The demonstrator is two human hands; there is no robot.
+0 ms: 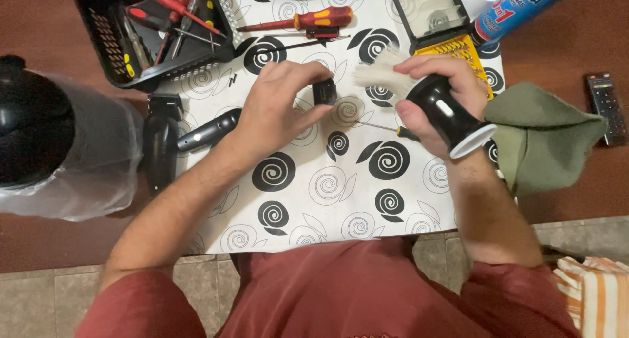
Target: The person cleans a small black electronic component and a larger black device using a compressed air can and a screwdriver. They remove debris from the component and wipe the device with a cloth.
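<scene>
left hand (278, 109): fingers pinched narrow on a small black part (324, 91), centre of spiral-print cloth (341, 200) | right hand (436, 95): wrapped around black brush handle (452, 118), white bristles (380, 73) toward 10 o'clock | green rag (544, 138) at 3 o'clock | tool basket (154, 30) at 11 o'clock

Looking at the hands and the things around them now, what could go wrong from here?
1. The left hand pinches the small black part only by fingertips; it might slip and drop onto the patterned cloth.
2. The right hand holds the white-bristled brush close above a thin screwdriver, which it could knock and send rolling.
3. Brushed-off dirt may land in the open bit case nearby.
</scene>
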